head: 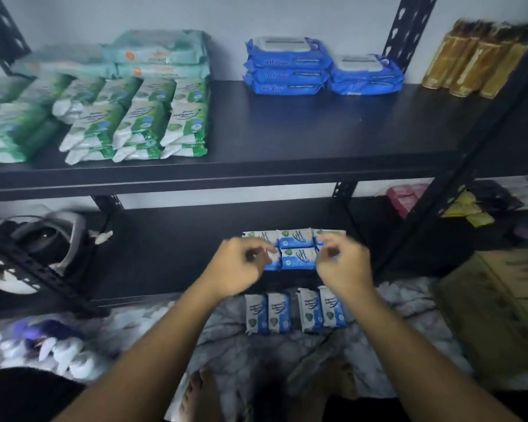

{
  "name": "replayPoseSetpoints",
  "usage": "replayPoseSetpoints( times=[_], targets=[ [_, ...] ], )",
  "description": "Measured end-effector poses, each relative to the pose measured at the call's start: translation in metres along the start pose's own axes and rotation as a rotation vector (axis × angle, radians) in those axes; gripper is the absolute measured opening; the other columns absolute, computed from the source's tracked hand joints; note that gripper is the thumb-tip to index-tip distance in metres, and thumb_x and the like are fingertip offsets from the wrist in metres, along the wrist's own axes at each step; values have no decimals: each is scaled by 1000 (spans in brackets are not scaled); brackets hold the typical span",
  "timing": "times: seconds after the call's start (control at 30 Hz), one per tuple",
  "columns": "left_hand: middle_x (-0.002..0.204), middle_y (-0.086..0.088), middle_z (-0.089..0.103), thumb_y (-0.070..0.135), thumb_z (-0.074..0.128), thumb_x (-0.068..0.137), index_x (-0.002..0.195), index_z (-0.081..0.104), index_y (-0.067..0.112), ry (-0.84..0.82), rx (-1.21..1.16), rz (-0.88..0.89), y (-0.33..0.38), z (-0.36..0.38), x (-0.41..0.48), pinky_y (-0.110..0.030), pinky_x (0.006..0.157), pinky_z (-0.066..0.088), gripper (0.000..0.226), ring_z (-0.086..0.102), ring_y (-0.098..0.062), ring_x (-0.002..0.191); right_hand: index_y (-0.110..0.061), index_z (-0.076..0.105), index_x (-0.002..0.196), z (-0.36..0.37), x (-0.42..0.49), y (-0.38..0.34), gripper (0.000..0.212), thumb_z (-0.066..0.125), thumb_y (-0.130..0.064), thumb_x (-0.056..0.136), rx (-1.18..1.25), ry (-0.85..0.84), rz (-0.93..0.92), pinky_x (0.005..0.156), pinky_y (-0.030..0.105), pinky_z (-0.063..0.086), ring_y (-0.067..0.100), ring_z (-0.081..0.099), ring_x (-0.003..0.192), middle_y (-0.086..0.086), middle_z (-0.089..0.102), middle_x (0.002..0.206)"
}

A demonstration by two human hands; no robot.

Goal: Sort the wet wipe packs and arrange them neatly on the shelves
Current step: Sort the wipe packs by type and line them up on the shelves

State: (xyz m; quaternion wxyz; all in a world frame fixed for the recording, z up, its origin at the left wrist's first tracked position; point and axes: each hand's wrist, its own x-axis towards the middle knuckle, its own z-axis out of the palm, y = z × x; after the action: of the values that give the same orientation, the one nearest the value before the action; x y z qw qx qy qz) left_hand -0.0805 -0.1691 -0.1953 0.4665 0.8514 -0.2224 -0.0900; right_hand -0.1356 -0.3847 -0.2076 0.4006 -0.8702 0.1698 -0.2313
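Both hands hover at the centre of the frame, over the front of the lower shelf (171, 254). The left hand (241, 263) and right hand (343, 263) sit either side of a small block of blue-and-white wipe packs (296, 249). Their fingers are loosely curled, narrow rather than spread, with the tips right at the outer packs of the block. Blur hides the fingertips, so I cannot tell whether either hand pinches a pack edge, merely touches it, or holds nothing. The step in hand looks like squaring up this block so its rows sit flush. Four matching packs on the floor (296, 313) stand in a row just below the hands, on a marbled cloth (409, 306), and look to be the ones left to shelve. The next move probably calls for reaching down, gripping one or two of them, and setting them against the block with the print facing the same way. On the upper shelf (317, 129), sorting looks well along. Green packs (141, 123) lie in rows at the upper left, with pale teal packs (162, 53) behind them. Dark blue packs (287, 68) are stacked at the upper centre. Amber bottles (476, 59) stand at the upper right, and a cardboard box (500, 300) sits at the lower right.
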Motion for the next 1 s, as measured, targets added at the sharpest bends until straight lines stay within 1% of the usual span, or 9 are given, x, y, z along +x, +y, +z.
replayPoseSetpoints(
  times=[0.07, 0.13, 0.23, 0.33, 0.43, 0.53, 0.63, 0.73, 1.0],
  targets=[
    [90, 10, 77, 4, 60, 89, 94, 78, 26, -42, -24, -192, -54, 21, 0, -21, 83, 54, 28, 71, -4, 86, -16, 77, 103, 29, -11, 29, 29, 55, -5, 88, 5, -172, 315, 71, 18, 44, 17, 65, 85, 3, 73, 100],
    [92, 8, 76, 6, 61, 90, 93, 75, 29, -86, -26, -363, -101, 40, -1, -21, 81, 53, 27, 71, -9, 89, -17, 75, 105, 56, -17, 61, 28, 59, -7, 85, -8, -317, 507, 70, 28, 50, 25, 67, 86, 5, 73, 101],
    [85, 7, 72, 9, 62, 90, 96, 71, 27, -92, -82, -572, -159, 65, -4, -15, 64, 49, 21, 68, -14, 82, -20, 73, 108, 93, -22, 107, 29, 66, -14, 81, -69, -435, 709, 81, 37, 56, 29, 68, 89, 7, 73, 99],
    [83, 4, 67, 0, 68, 85, 86, 69, 22, -111, -76, -648, -207, 90, -4, -21, 69, 52, 22, 69, -22, 89, -20, 64, 129, 120, -26, 137, 49, 62, -24, 80, -94, -504, 813, 92, 43, 56, 33, 66, 106, 11, 68, 123],
    [77, 3, 71, 5, 69, 82, 73, 72, 19, -156, -93, -732, -251, 116, -6, -38, 75, 58, 17, 71, -25, 86, -16, 61, 134, 140, -24, 154, 40, 56, -24, 96, -150, -628, 822, 98, 37, 50, 33, 59, 118, 14, 60, 135],
    [77, 6, 73, 14, 68, 87, 81, 74, 18, -160, -155, -777, -258, 139, 0, -31, 72, 54, 10, 68, -19, 79, -26, 72, 109, 158, -26, 169, 21, 63, -27, 90, -145, -730, 846, 88, 45, 57, 25, 67, 93, 8, 72, 112],
    [82, 9, 69, 24, 63, 98, 99, 72, 18, -141, -226, -845, -256, 156, 12, -22, 71, 51, 10, 63, -7, 77, -21, 61, 131, 178, -28, 182, 41, 62, -38, 93, -193, -805, 815, 89, 37, 53, 26, 64, 103, 7, 67, 121],
    [85, 5, 70, 40, 64, 96, 100, 69, 18, -103, -205, -927, -262, 172, 19, -32, 79, 55, 22, 67, -16, 83, -16, 46, 144, 194, -28, 187, 61, 59, -50, 95, -264, -802, 822, 100, 40, 49, 35, 58, 121, 14, 60, 135],
    [93, 5, 70, 50, 69, 89, 106, 64, 23, -12, -142, -991, -263, 190, 27, -30, 84, 51, 32, 66, -18, 91, -7, 54, 131, 210, -23, 195, 48, 58, -42, 99, -338, -721, 832, 89, 31, 45, 33, 59, 119, 14, 62, 126]
  ],
)
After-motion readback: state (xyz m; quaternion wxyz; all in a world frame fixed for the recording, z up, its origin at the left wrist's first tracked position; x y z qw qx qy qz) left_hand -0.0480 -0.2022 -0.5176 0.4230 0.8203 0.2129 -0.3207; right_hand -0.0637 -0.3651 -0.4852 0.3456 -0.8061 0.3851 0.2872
